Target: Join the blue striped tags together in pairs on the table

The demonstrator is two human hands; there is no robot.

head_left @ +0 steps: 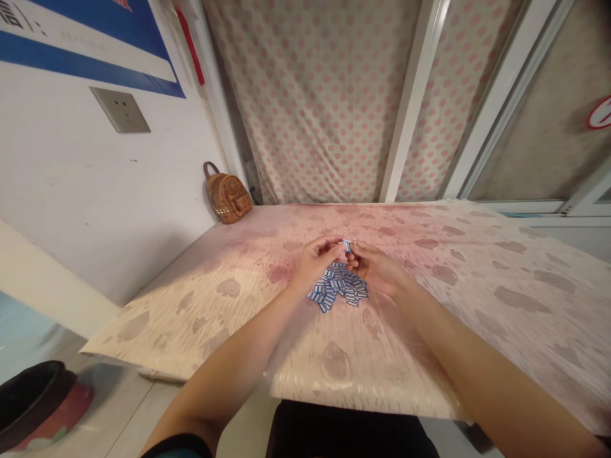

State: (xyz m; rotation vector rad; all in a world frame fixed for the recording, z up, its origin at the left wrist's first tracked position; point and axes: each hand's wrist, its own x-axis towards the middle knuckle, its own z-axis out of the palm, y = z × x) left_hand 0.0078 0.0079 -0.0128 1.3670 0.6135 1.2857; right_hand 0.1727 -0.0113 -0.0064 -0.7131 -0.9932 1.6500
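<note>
Between my fingertips, just above the table, is a small blue-and-white piece [347, 245], too small to name more exactly. My left hand [319, 257] pinches it from the left side, thumb and index finger closed. From the right, my right hand [375, 266] grips the same piece with thumb and fingers, the other fingers curled in. Below and between both hands lies a loose pile of similar small flat blue-and-white pieces [338, 284], some overlapping. Part of the pile's far edge is hidden by my hands.
A patterned cloth [229, 324] covers the table. A brown mini backpack [230, 198] stands at the far left corner against the wall. Behind the table hangs a dotted curtain [324, 95]. On the floor at left is a dark-lined bin [62, 413].
</note>
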